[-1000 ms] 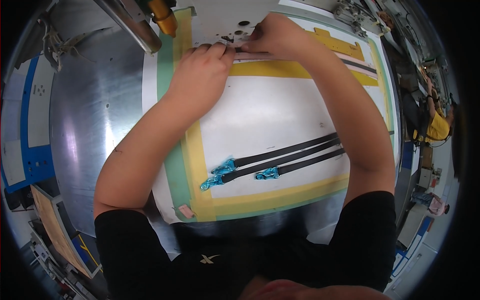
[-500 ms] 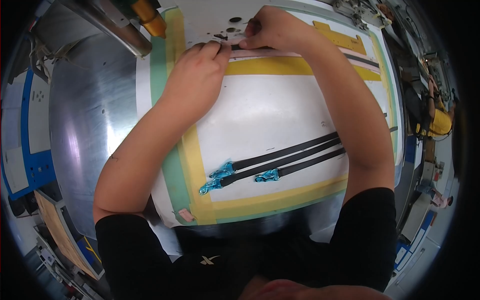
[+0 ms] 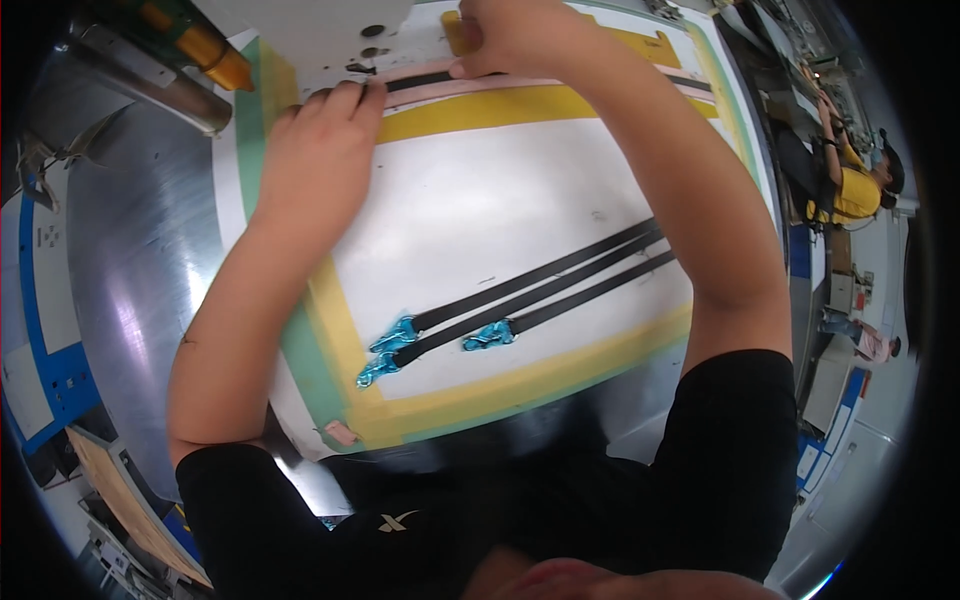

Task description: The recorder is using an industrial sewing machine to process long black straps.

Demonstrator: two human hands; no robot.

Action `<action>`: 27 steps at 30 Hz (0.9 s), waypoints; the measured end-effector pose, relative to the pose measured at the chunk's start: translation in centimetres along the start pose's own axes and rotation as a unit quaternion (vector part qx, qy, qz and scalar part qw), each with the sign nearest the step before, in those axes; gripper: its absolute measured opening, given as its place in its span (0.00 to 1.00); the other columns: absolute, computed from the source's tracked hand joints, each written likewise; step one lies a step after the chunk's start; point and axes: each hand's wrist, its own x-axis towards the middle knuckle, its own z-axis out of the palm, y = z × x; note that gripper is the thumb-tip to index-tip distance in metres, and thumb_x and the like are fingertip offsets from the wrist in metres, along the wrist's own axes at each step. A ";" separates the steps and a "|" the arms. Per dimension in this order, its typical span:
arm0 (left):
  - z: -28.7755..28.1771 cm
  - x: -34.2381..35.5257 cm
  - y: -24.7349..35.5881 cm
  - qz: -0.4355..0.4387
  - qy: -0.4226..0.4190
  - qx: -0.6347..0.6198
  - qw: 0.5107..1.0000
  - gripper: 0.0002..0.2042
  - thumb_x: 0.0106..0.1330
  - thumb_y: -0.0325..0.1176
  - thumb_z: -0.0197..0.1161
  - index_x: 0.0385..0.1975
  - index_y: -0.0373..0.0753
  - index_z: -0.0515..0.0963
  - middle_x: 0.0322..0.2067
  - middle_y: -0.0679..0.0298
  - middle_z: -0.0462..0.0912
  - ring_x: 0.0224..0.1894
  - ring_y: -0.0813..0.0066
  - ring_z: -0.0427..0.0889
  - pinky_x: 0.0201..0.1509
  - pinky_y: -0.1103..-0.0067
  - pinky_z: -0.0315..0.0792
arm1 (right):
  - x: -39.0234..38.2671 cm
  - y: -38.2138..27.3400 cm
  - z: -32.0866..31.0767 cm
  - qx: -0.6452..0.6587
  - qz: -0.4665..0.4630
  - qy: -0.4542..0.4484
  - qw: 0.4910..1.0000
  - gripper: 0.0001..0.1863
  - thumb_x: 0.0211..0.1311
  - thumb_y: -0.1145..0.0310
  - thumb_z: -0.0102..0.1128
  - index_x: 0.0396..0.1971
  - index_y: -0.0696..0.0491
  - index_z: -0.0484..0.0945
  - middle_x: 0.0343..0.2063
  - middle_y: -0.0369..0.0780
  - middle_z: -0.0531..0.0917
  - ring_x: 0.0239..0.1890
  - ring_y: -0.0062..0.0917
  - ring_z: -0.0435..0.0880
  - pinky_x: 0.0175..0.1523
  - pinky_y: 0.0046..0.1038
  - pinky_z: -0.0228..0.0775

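So the thing being worked is a black strap (image 3: 425,80) lying flat on a pinkish strip (image 3: 520,88) at the far edge of the white board (image 3: 480,210), right under the head of a white machine (image 3: 310,30). Its long axis runs left to right across the board, and it carries on to the right past the right arm. Both hands are on it from the near side: the left hand (image 3: 315,150) lies palm down with its fingertips (image 3: 350,95) pressed onto the strap's left end, and the right hand (image 3: 510,40) bears on it with a thumb or finger just to the right of that. So the hands sit close together with a short bare stretch of strap between them, both pressing flat rather than wrapped around anything. The left hand is the one nearer the machine's needle area, as far as I can tell.

Further out, yellow tape (image 3: 520,105) borders the board, with green tape (image 3: 250,130) outside that. Three more black straps (image 3: 540,285) with crinkly blue ends (image 3: 395,335) lie diagonally on the near half, well apart from the hands. Everything sits on a shiny metal counter (image 3: 130,250). Another person in yellow (image 3: 850,190) is off at the right edge.
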 end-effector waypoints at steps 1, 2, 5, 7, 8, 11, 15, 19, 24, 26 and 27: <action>0.1 0.0 0.1 0.000 -0.003 0.003 1.000 0.24 0.65 0.24 0.54 0.63 0.39 0.77 0.55 0.58 0.81 0.57 0.58 0.81 0.60 0.64 0.73 | -0.7 1.0 -0.2 -0.009 0.018 0.017 1.000 0.28 0.52 0.49 0.77 0.44 0.57 0.84 0.45 0.51 0.87 0.52 0.46 0.85 0.55 0.44 0.77; 0.2 0.1 0.1 0.001 0.001 -0.005 1.000 0.24 0.65 0.24 0.54 0.63 0.39 0.77 0.55 0.58 0.81 0.57 0.58 0.81 0.60 0.64 0.73 | -1.1 2.3 -0.3 -0.016 0.023 0.015 1.000 0.28 0.52 0.49 0.77 0.44 0.57 0.84 0.45 0.51 0.87 0.52 0.46 0.85 0.55 0.44 0.77; 0.1 0.0 -0.1 0.008 0.007 -0.011 1.000 0.24 0.65 0.23 0.54 0.63 0.39 0.77 0.55 0.58 0.81 0.57 0.58 0.80 0.61 0.65 0.73 | -2.2 6.0 -0.4 -0.043 0.061 0.019 0.997 0.29 0.53 0.49 0.76 0.46 0.56 0.82 0.45 0.51 0.87 0.51 0.46 0.86 0.55 0.44 0.77; 0.1 -0.1 -0.2 -0.002 0.000 -0.012 1.000 0.25 0.64 0.22 0.54 0.63 0.38 0.77 0.55 0.57 0.81 0.58 0.58 0.80 0.62 0.65 0.72 | -3.1 7.9 -1.0 -0.061 0.115 0.019 0.991 0.29 0.53 0.49 0.76 0.46 0.56 0.82 0.45 0.51 0.87 0.51 0.47 0.85 0.55 0.44 0.77; 0.1 -0.2 -0.3 -0.002 0.004 -0.016 1.000 0.25 0.64 0.22 0.54 0.63 0.38 0.77 0.55 0.57 0.81 0.58 0.58 0.80 0.62 0.65 0.72 | -3.4 9.5 -0.6 -0.067 0.118 0.019 0.991 0.29 0.53 0.49 0.76 0.46 0.56 0.82 0.45 0.51 0.87 0.51 0.47 0.85 0.55 0.44 0.77; 0.4 0.1 0.0 0.009 0.013 -0.016 1.000 0.25 0.64 0.22 0.53 0.63 0.38 0.77 0.56 0.56 0.81 0.58 0.57 0.80 0.62 0.65 0.72 | -3.9 15.0 0.8 -0.128 0.092 0.105 0.982 0.28 0.51 0.44 0.77 0.41 0.54 0.86 0.38 0.47 0.89 0.45 0.38 0.89 0.49 0.38 0.80; 0.0 0.0 0.0 0.000 -0.005 -0.011 1.000 0.25 0.65 0.21 0.52 0.64 0.37 0.76 0.57 0.55 0.80 0.59 0.56 0.79 0.63 0.65 0.72 | -4.9 18.9 -0.1 -0.158 0.174 0.051 0.971 0.30 0.52 0.43 0.78 0.43 0.54 0.85 0.41 0.45 0.89 0.45 0.37 0.89 0.50 0.37 0.80; 0.0 0.1 0.0 -0.001 -0.010 -0.002 1.000 0.26 0.65 0.20 0.51 0.65 0.37 0.75 0.57 0.54 0.80 0.60 0.56 0.78 0.65 0.65 0.71 | -5.9 23.5 -0.3 -0.138 0.230 0.055 0.962 0.31 0.46 0.42 0.82 0.34 0.55 0.81 0.33 0.46 0.87 0.38 0.39 0.86 0.44 0.36 0.76; 0.0 -0.2 -0.2 -0.005 -0.004 0.002 1.000 0.26 0.65 0.20 0.51 0.65 0.36 0.75 0.57 0.54 0.80 0.60 0.55 0.78 0.65 0.65 0.71 | -6.8 30.6 -1.1 -0.178 0.229 0.033 0.956 0.39 0.46 0.34 0.79 0.40 0.58 0.86 0.39 0.47 0.89 0.45 0.39 0.89 0.49 0.38 0.79; 0.3 0.1 -0.1 -0.004 0.000 -0.001 1.000 0.26 0.65 0.20 0.51 0.65 0.36 0.75 0.57 0.55 0.80 0.61 0.55 0.78 0.65 0.65 0.70 | -7.3 33.2 -0.8 -0.193 0.234 0.029 0.952 0.40 0.44 0.33 0.79 0.37 0.59 0.87 0.38 0.48 0.89 0.44 0.40 0.89 0.49 0.39 0.79; 0.4 0.0 -0.2 0.001 0.001 0.007 1.000 0.26 0.65 0.20 0.52 0.66 0.36 0.75 0.57 0.55 0.80 0.61 0.56 0.78 0.65 0.64 0.71 | -7.5 33.4 -0.5 -0.168 0.266 0.024 0.949 0.40 0.44 0.33 0.79 0.36 0.59 0.87 0.37 0.49 0.89 0.43 0.41 0.89 0.49 0.39 0.79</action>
